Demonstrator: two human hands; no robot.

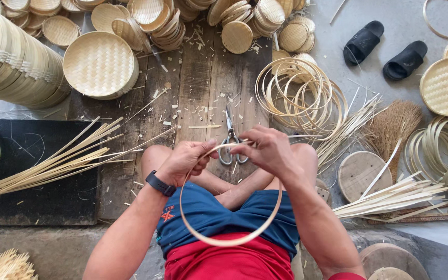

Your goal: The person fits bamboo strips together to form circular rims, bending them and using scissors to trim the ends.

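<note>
A thin bamboo strip bent into a hoop [203,236] hangs over my lap. My left hand [187,161], with a black watch on its wrist, grips the hoop's top left. My right hand [265,150] pinches the hoop's top right, where the strip's ends overlap. The two hands almost touch above my crossed legs. A pair of scissors [230,136] lies on the wooden boards just beyond my fingers, its handles partly hidden by them.
Stacks of woven bamboo trays [98,63] lie at the back and left. A pile of finished hoops [299,96] sits to the right, near a small broom [392,124] and black sandals [385,52]. Long bamboo strips [53,163] lie on a dark mat at left.
</note>
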